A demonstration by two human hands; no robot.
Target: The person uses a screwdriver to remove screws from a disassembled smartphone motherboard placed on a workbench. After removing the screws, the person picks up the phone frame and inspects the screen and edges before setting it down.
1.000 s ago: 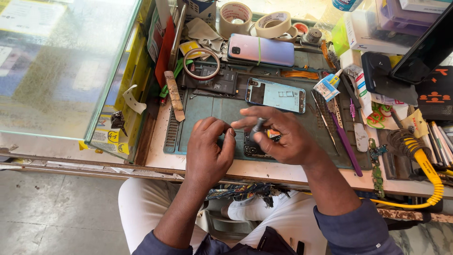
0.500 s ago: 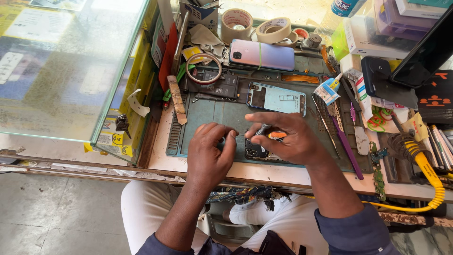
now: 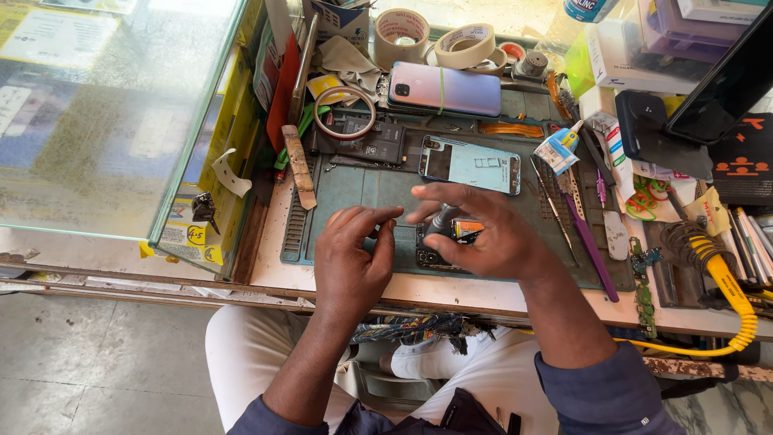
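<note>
Glass case (image 3: pixel 105 113) at far left. My left hand (image 3: pixel 350 262): fingers curled, holding nothing I can see, steadying the opened phone (image 3: pixel 431 256) on the green mat (image 3: pixel 362 189). My right hand (image 3: pixel 483 234): fingers closed round a dark tool (image 3: pixel 444 219) over it. Repair step underway, I judge; next calls for a steady tip. Tape rolls (image 3: pixel 439 36) behind.

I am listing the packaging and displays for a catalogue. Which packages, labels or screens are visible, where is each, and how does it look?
Glue bottle: right of the mat, small, white with blue and yellow label.
White box: top right, long and flat.
Dark screen: far right, black, tilted, unlit.
Yellow sticker: under the glass case corner, small, with black marks.
Orange label: on the tool under the right hand.
</note>
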